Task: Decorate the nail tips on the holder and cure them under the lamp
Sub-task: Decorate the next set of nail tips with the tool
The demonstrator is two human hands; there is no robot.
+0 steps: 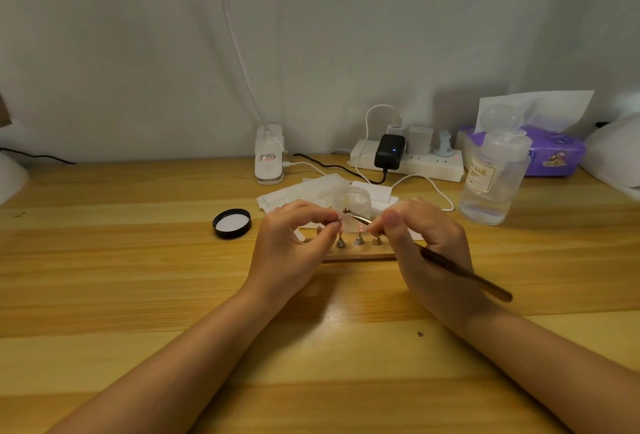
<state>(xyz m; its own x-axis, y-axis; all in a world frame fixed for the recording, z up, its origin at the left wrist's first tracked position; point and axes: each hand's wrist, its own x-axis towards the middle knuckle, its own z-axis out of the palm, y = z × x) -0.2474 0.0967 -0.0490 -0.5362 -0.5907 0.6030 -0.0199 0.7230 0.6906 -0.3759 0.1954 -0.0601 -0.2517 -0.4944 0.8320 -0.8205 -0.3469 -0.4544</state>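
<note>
A wooden holder point(360, 254) lies on the table with three small metal stands point(358, 239) on it. My left hand point(294, 243) hovers over its left end and pinches something tiny, probably a nail tip, between thumb and forefinger. My right hand point(426, 243) grips a brown nail brush point(464, 272); its bristle end point(348, 212) points left, almost touching my left fingertips. A clear open jar point(353, 201) stands just behind the holder. The white clip lamp point(269, 156) sits at the back with its neck rising out of view.
A black jar lid point(232, 223) lies left of my hands. White wipes point(301, 191) lie behind the jar. A power strip point(408, 160) with chargers and cables sits at the back. A clear pump bottle point(491, 177) and a purple tissue pack point(550, 153) stand at the right.
</note>
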